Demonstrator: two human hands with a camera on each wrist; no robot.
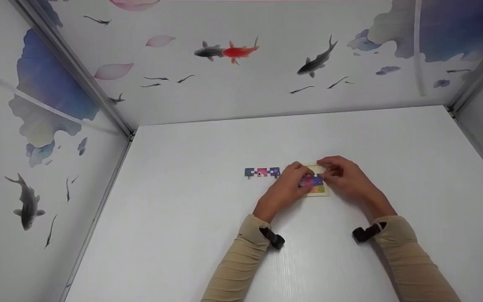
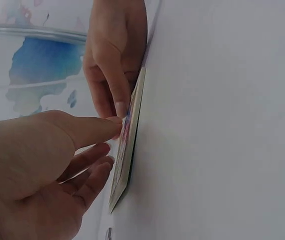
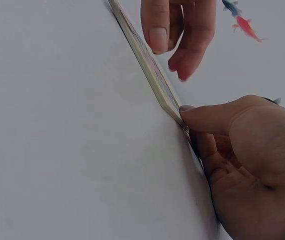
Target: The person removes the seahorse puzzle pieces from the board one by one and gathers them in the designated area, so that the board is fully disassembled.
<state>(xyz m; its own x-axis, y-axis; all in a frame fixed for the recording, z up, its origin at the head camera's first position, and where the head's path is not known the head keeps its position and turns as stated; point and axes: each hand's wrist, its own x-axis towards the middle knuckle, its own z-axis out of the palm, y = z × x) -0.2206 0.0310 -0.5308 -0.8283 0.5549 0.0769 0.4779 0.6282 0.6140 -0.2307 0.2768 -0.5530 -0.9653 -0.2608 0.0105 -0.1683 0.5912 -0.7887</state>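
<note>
A small jigsaw board [image 1: 319,194] with a pale rim lies flat on the white table, partly filled with colourful pieces [image 1: 318,181]. My left hand [image 1: 285,185] is over its left side. In the left wrist view, the left thumb [image 2: 100,129] reaches the picture surface while the other fingers stay loosely bent beside it. From the right, my right hand [image 1: 348,178] grips the board's edge, its thumb [image 3: 202,116] at a corner in the right wrist view and its fingers lower down, partly hidden. Both hands cover parts of the board.
Left of the board, several loose jigsaw pieces [image 1: 262,172] lie in a row on the table [image 1: 174,218]. White panels painted with fish [image 1: 239,52] and petals stand behind and to the left. A grey metal post [image 1: 111,105] marks the back left corner.
</note>
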